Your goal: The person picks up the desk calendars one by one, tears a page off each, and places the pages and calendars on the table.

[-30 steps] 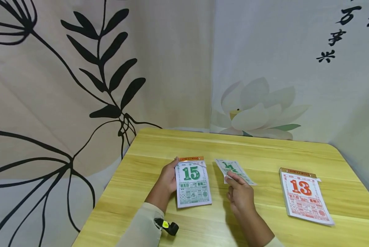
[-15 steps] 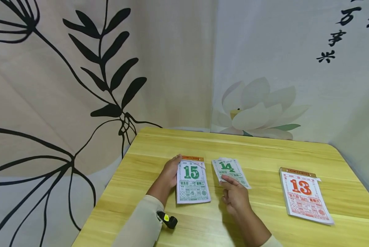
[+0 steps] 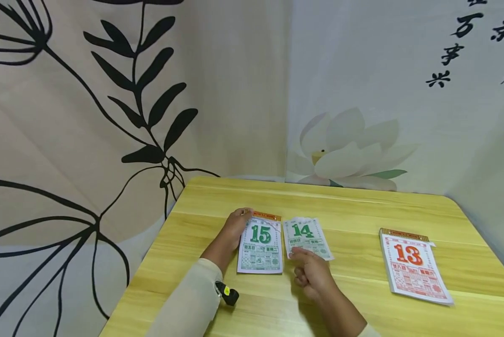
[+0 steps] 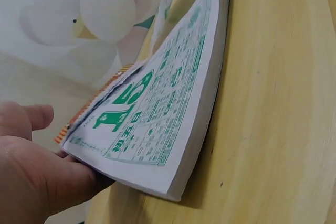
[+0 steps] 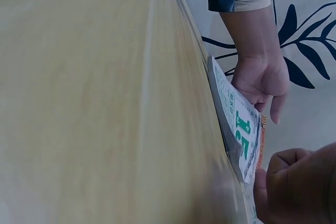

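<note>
Right hand [image 3: 313, 272] in closed pinch on 14 sheet [image 3: 306, 234], now nearer 15 calendar [image 3: 260, 245]

Head view: even, diffuse light; soft shadow on the desk [image 3: 353, 290] beside the right hand [image 3: 313, 275]; fine print on the "15" tear-off calendar [image 3: 260, 248] unresolved. Right wrist view: dimmer, hazy, desk grain smeared.

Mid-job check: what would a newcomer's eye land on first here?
Probably the red 13 pad, lying alone toward the right of the wooden table. Next, the green 15 pad held by the left hand, and just to its right the green 14 sheet pinched in the right hand. Behind the table, the large black plant print on the pale backdrop also stands out.
</note>
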Demonstrator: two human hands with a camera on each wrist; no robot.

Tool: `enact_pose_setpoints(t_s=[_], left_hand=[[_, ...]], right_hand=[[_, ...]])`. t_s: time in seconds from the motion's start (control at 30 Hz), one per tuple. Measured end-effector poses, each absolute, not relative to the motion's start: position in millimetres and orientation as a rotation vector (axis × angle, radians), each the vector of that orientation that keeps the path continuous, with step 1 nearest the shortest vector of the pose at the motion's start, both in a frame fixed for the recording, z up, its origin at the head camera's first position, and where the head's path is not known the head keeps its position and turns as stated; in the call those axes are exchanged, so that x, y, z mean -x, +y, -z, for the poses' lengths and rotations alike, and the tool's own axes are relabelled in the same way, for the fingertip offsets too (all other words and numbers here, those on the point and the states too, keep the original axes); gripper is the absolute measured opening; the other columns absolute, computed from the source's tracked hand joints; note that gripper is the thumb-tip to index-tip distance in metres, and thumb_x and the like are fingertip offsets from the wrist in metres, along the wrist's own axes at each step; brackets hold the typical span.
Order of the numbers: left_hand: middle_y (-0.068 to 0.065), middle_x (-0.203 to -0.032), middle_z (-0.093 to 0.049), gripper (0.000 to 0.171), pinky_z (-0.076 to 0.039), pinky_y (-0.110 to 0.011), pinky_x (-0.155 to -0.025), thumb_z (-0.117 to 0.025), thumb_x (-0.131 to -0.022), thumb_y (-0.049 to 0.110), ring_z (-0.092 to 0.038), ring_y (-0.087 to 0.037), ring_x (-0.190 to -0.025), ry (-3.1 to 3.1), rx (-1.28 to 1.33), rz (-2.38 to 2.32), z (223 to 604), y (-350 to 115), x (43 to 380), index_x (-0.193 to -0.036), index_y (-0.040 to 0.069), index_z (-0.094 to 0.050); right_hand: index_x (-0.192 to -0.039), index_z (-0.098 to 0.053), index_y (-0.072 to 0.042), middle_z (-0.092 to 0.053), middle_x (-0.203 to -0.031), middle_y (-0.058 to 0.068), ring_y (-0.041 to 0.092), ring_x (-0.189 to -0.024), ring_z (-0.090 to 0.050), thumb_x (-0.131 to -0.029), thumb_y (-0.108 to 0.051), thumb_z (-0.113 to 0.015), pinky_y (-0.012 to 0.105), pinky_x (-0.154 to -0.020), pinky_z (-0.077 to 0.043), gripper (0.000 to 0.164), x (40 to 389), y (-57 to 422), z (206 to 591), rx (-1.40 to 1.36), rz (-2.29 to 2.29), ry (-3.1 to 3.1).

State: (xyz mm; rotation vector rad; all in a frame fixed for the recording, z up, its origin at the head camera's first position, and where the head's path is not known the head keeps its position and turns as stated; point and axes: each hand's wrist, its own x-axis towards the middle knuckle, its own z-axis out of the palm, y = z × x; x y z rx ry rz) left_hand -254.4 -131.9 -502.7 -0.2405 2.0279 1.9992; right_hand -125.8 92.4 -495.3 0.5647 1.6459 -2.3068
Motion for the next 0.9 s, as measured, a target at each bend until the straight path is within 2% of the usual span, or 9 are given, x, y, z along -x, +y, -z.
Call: enact_pose_setpoints(t_s=[0.13, 0.33, 0.57, 0.67, 0.77, 0.9], left_hand=[[-0.019, -0.127, -0.074, 0.053, -0.062, -0.029, -0.078, -0.056, -0.115, 0.038, -0.078, -0.022, -0.094, 2.086, 0.253, -1.946, 502.1, -133.4, 256.5, -0.160, 0.011, -0.049], [-0.019, -0.121, -0.075, 0.074, -0.062, -0.031, -0.076, -0.059, -0.113, 0.046, -0.077, -0.023, -0.089, 2.176, 0.232, -1.875, 500.9, -131.4, 256.7, -0.173, 0.012, -0.030], [-0.018, -0.124, -0.072, 0.081, -0.060, -0.031, -0.079, -0.064, -0.111, 0.045, -0.075, -0.022, -0.086, 2.206, 0.224, -1.824, 503.7, -129.2, 258.8, -0.175, 0.018, -0.023], [-0.020, -0.129, -0.070, 0.079, -0.059, -0.030, -0.078, -0.064, -0.111, 0.042, -0.074, -0.020, -0.084, 2.223, 0.211, -1.805, 506.3, -129.2, 260.3, -0.175, 0.018, -0.024], [-0.023, -0.143, -0.063, 0.078, -0.060, -0.032, -0.079, -0.063, -0.111, 0.039, -0.074, -0.023, -0.089, 2.225, 0.183, -1.818, 508.5, -130.0, 261.2, -0.175, 0.017, -0.024], [-0.023, -0.167, -0.044, 0.075, -0.060, -0.039, -0.095, -0.064, -0.112, 0.036, -0.071, -0.030, -0.114, 2.195, 0.152, -1.891, 510.9, -132.4, 260.6, -0.174, 0.015, -0.027]], right_hand=[[-0.150, -0.051, 0.008, -0.064, -0.115, 0.006, 0.000, -0.052, -0.033, -0.102, -0.006, -0.065, 0.016, -0.050, -0.028, 0.051, 124.5, 89.2, 495.1, -0.565, 2.273, 1.640], [-0.152, -0.050, 0.009, -0.060, -0.114, 0.011, 0.002, -0.054, -0.041, -0.101, -0.008, -0.066, 0.015, -0.050, -0.033, 0.057, 122.9, 85.7, 496.1, -0.581, 2.232, 1.663], [-0.162, -0.043, 0.004, -0.050, -0.147, 0.024, 0.004, -0.055, -0.049, -0.103, -0.014, -0.065, 0.015, -0.051, -0.038, 0.066, 119.3, 87.1, 494.0, -0.515, 2.182, 1.638], [-0.166, -0.038, 0.002, -0.048, -0.152, 0.029, 0.006, -0.058, -0.052, -0.104, -0.015, -0.063, 0.016, -0.053, -0.040, 0.069, 116.6, 89.4, 489.9, -0.465, 2.153, 1.635], [-0.167, -0.032, 0.001, -0.050, -0.140, 0.029, 0.011, -0.066, -0.056, -0.104, -0.017, -0.063, 0.019, -0.056, -0.042, 0.073, 113.4, 91.1, 484.4, -0.428, 2.120, 1.637], [-0.168, -0.026, 0.001, -0.050, -0.110, 0.009, 0.017, -0.076, -0.058, -0.103, -0.020, -0.064, 0.022, -0.061, -0.042, 0.078, 109.2, 92.6, 477.5, -0.377, 2.066, 1.632]])
